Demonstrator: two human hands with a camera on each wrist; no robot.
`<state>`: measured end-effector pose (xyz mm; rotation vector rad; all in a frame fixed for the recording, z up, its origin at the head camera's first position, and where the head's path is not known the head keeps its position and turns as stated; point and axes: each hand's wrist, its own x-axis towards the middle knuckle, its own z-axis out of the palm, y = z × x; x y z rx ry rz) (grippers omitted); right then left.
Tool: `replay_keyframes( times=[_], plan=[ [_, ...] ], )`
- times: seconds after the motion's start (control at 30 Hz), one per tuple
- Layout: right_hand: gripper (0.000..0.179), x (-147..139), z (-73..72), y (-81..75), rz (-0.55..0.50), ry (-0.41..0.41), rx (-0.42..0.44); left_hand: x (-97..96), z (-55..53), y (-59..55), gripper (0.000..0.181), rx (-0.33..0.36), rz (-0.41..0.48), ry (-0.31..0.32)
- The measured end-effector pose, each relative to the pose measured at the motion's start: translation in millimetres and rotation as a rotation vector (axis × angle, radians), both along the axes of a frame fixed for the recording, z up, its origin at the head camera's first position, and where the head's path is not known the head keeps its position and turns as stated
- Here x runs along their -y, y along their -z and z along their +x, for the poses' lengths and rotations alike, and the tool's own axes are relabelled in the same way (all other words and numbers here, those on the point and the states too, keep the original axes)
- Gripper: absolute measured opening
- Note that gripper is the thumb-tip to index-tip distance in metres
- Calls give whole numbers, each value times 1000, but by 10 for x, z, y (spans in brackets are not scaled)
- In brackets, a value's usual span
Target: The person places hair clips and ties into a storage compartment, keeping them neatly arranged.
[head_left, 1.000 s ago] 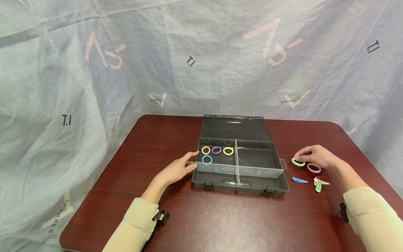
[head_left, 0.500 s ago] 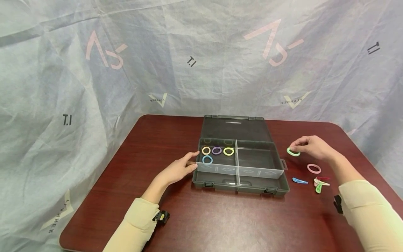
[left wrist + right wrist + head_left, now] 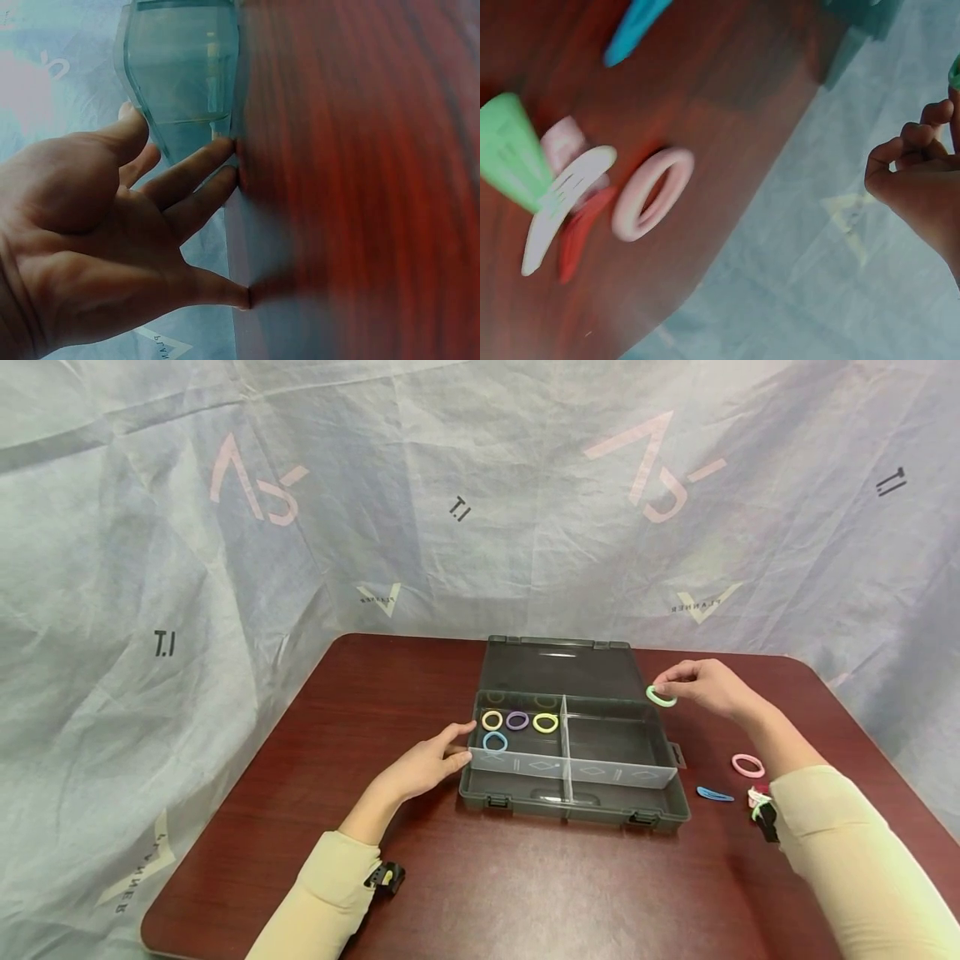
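Note:
My right hand (image 3: pixel 707 686) pinches a light green hair tie (image 3: pixel 660 697) between thumb and fingers, beside the back right corner of the grey compartment box (image 3: pixel 573 814). The box's lid (image 3: pixel 558 668) lies folded back. At the box's left wall, my left hand (image 3: pixel 422 766) rests with fingers spread; in the left wrist view several fingertips of the left hand (image 3: pixel 112 217) touch the table. In the back left compartment lie an orange hair tie (image 3: pixel 492 721), a purple one (image 3: pixel 517 721), a yellow one (image 3: pixel 545 722) and a blue one (image 3: pixel 495 742).
Right of the box, a pink hair tie (image 3: pixel 747 766) and a blue hair clip (image 3: pixel 715 794) lie on the table (image 3: pixel 570 893). A pile of several clips, with a green clip (image 3: pixel 511 150), a white clip (image 3: pixel 566 210) and a red clip (image 3: pixel 583 232), is partly behind the right sleeve.
My right hand has lifted the green hair tie off the table and carried it left and back toward the box. The left hand stays at the box's left wall.

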<state>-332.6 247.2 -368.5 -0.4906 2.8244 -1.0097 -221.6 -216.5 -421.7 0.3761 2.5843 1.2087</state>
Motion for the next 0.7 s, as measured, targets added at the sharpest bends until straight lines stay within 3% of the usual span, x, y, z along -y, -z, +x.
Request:
replay_keyframes(
  times=[0.33, 0.7],
  plan=[
    [33, 507, -64, -159, -72, -82, 38, 0, 9, -5, 56, -5, 10, -6],
    [24, 939, -220, -82, -98, -161, 10, 4, 6, -9, 56, -15, 1, 3]
  ],
)
